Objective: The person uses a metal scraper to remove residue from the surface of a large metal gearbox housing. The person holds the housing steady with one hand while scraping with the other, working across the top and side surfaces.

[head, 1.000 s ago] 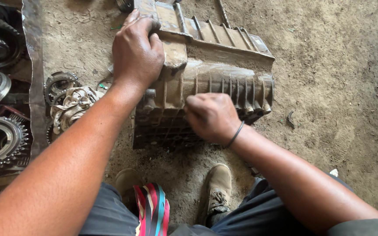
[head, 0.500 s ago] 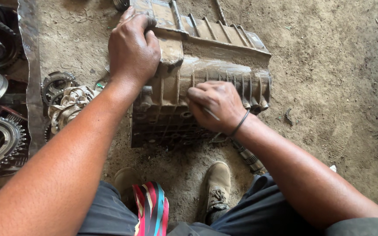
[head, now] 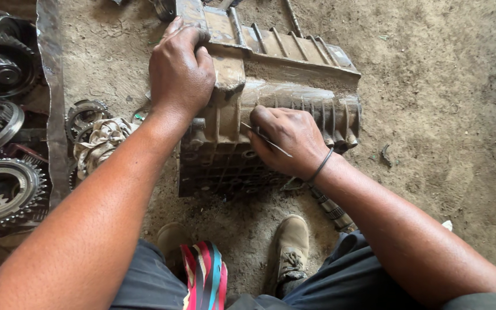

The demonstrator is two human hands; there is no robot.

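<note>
A large, dirty ribbed metal casing lies on the dirt floor in front of me. My left hand clamps down over its upper left edge. My right hand rests on the casing's lower middle face and pinches a thin metal rod that slants across the back of my fingers. A dark band circles my right wrist. The rod's tip is hidden under my fingers.
Several oily toothed gears lie on a metal sheet at the left, with a dirty rag and smaller rings beside it. A threaded shaft pokes out under my right wrist. My shoes stand below the casing.
My right hand has shifted a little up the casing's face, and the thin rod now shows across its fingers. My left hand keeps its hold.
</note>
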